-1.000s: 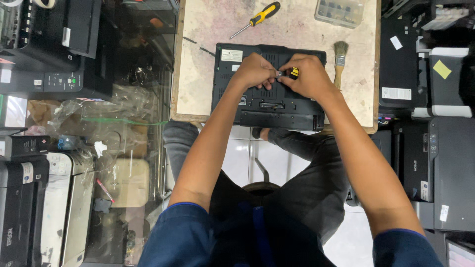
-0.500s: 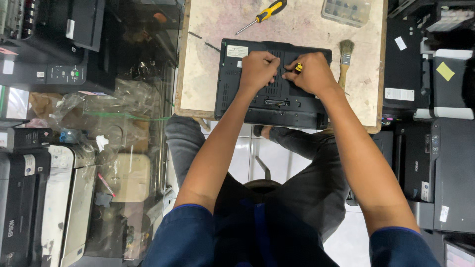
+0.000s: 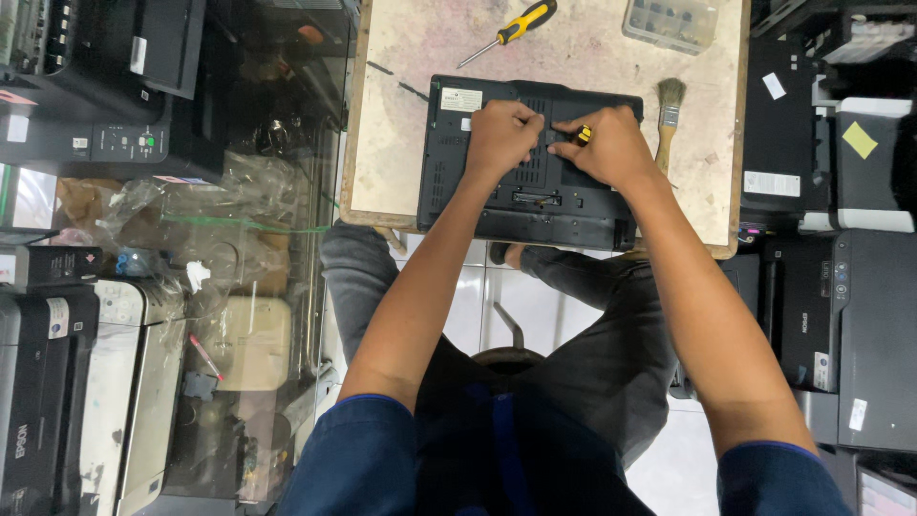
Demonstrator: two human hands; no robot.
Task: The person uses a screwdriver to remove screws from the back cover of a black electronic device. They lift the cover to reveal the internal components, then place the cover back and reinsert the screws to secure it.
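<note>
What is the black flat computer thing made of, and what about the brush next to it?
The laptop, lying bottom side up, looks like matte black plastic: it is dull, with moulded vent slots. The brush beside the right hand seems to have a pale wooden handle, a shiny metal band and light bristles. The left hand rests on the laptop. The table looks like worn, blotchy painted board, though that is less sure.

The worn table [image 3: 401, 115] bears a black laptop [image 3: 506, 196], screwdriver [image 3: 511, 29], brush [image 3: 667, 119] and clear box [image 3: 671, 21].

Repair workshop: stacked printers [image 3: 67, 382], screwdriver [image 3: 511, 29]
</note>
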